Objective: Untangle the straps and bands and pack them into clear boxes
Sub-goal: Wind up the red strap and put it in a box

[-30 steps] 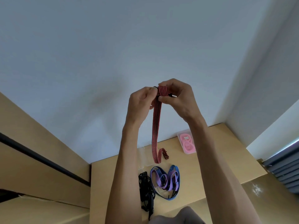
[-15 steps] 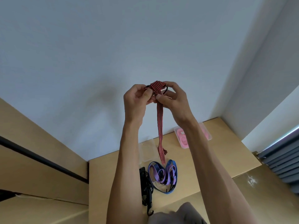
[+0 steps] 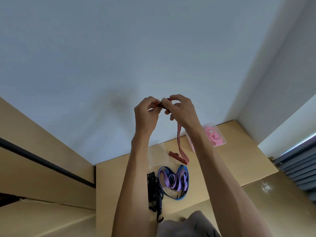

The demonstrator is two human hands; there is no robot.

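Both hands (image 3: 147, 113) raised — pinching red strap (image 3: 179, 137)

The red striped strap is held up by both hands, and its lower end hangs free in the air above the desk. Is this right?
Not quite. Both the left hand and right hand hold the red striped strap, but the head view shows its lower end lying on the desk.

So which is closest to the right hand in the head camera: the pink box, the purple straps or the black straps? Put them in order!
From the right hand:
1. Pink box, just below, to its right.
2. Purple straps, lower, mid-table.
3. Black straps, lowest, to the left.
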